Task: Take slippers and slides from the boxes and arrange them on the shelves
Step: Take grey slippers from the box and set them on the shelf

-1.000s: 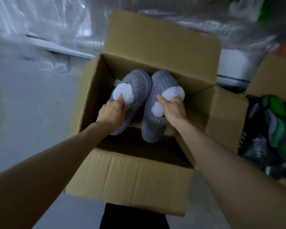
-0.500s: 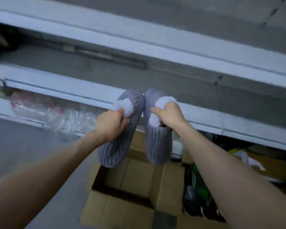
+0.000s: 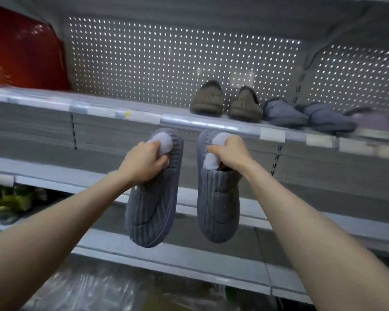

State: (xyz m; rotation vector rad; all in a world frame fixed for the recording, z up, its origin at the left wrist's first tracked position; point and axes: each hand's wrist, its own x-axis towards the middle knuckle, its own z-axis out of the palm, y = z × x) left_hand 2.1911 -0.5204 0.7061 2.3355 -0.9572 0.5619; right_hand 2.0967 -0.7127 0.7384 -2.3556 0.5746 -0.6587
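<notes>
The left hand (image 3: 144, 161) is clenched around the heel end of one grey ribbed slipper (image 3: 152, 198), fingers pressed into its white fleece lining; the right hand (image 3: 230, 152) grips the heel opening of the matching slipper (image 3: 218, 205) the same way, thumb over the fleece; both slippers hang toe-down, side by side but apart, in front of the shelving and just below the front rail of the upper shelf (image 3: 189, 123). On that shelf a pair of brown slippers (image 3: 226, 101) stands toes-out against the pegboard back panel (image 3: 166, 59); just right of them lies a pair of blue-grey slippers (image 3: 305, 116), with more footwear beyond them too blurred to name; the stretch of shelf left of the brown pair looks bare, up to a red object (image 3: 20, 50) at the far left.

The step in hand appears to be lifting the grey pair onto the upper shelf; to do it well the person should raise both slippers clear of the rail, tip them level so the soles land flat, and set them just left of the brown pair, toes facing out and aligned with the existing row; letting go only once each sole rests fully on the shelf should keep a soft slipper from rolling off the edge.
</notes>
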